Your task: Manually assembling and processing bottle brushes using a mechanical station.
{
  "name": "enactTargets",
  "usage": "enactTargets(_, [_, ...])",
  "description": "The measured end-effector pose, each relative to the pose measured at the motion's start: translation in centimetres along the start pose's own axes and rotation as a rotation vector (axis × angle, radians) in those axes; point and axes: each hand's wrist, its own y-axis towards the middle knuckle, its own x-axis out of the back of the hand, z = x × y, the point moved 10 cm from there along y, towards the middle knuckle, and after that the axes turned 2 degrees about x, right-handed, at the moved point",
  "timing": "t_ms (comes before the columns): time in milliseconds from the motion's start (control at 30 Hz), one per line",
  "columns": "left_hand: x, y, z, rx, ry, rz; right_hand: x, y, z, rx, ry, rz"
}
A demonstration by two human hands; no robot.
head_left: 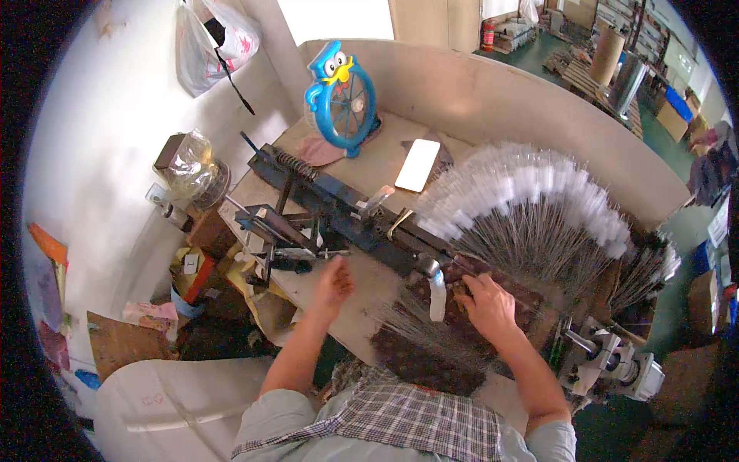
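A long black bench machine (pixel 331 204) with a coil spring (pixel 296 165) runs diagonally across the worktable. My left hand (pixel 336 282) is curled closed beside a small metal rod (pixel 334 253) on the machine's near side; whether it grips anything is hidden. At the machine's right end, my right hand (pixel 489 302) has its fingers bent and pinched together, and what lies between them is too small to make out. A white curved spout (pixel 436 296) hangs just left of that hand. Loose thin wires (pixel 439 327) lie below it on a dark cloth.
A large fan of wire brushes with white bristles (pixel 531 189) spreads over the right side. A white phone (pixel 418 165) and a blue duck-shaped fan (pixel 342 104) stand behind the machine. Metal clamp-like equipment (pixel 612 360) sits at the lower right. A curved partition (pixel 523 92) borders the table.
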Motion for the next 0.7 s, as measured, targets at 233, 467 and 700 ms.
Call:
enactTargets(233, [1.6,1.4,-1.3,0.080,-0.225,0.088,-1.0,-0.2,-0.2,-0.054,0.001,0.086])
enactTargets(467, [2.6,1.7,-2.0,-0.010,-0.212,0.003,2.5,-2.8,0.9,-0.005,0.072,0.196])
enactTargets(700, [-13.8,-9.4,1.8,-0.090,0.151,0.406,11.4,-2.5,-0.1,0.044,0.197,-0.194])
